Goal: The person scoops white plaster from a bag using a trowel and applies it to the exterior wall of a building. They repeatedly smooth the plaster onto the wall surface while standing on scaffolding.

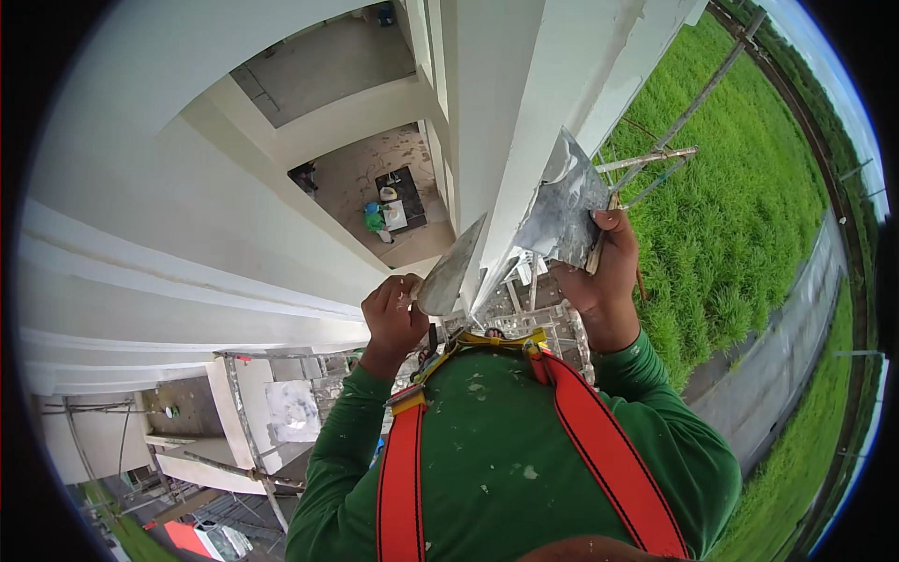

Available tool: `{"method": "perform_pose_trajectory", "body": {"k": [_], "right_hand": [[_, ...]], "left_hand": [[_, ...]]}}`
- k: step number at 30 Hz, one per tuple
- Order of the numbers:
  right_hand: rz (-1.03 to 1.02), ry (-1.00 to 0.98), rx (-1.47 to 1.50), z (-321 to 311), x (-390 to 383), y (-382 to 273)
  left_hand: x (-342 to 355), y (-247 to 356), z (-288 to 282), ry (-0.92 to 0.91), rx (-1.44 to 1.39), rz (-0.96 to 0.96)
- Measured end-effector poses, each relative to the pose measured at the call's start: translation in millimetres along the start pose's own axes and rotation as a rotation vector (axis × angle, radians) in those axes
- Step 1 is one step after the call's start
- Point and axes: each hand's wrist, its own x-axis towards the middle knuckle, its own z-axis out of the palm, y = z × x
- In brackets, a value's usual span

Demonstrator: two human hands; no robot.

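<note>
My left hand (391, 317) is closed on the end of a flat grey putty knife (448, 273), whose thin metal blade tilts up toward the white column edge (524, 122). On the other side of that edge, my right hand (609, 276) grips a broader metal putty plate (567, 217) by its wooden back edge. White putty is smeared along the plate's upper part. The two blades face each other with the column corner between them. Whether either one touches the wall, I cannot tell.
Scaffold poles (646, 159) stand at the right above tall grass (721, 187). A speckled scaffold platform (562, 328) lies under me. Far below, a person in green (376, 220) is beside a dark mat (409, 187). Red harness straps (609, 440) cross my body.
</note>
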Motion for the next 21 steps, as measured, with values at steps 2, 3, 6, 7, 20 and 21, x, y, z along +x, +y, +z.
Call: {"method": "perform_pose_trajectory", "body": {"k": [2, 3, 6, 7, 20, 21], "right_hand": [[-0.323, 0.150, -0.132, -6.6, 5.8, -1.3], [-0.541, 0.231, -0.488, -23.2, 9.2, 5.6], [-1.049, 0.089, -1.315, -60.3, 13.7, 32.0], [-1.234, -0.016, -1.487, -67.8, 14.0, 40.2], [0.277, 0.120, -0.047, 8.9, -28.0, 7.6], [0.199, 0.039, -0.033, 7.2, -21.2, 0.4]], "left_hand": [[0.2, 22.6, -15.8, -0.081, -0.705, -0.406], [0.4, 26.9, -19.4, -0.125, -1.151, -0.611], [17.4, 54.8, -29.8, -0.338, -1.487, -0.763], [21.7, 61.7, -29.4, -0.397, -1.481, -0.770], [21.5, 13.9, 17.1, 0.062, 0.155, 0.068], [19.1, 11.5, 17.6, 0.062, 0.164, 0.090]]}}
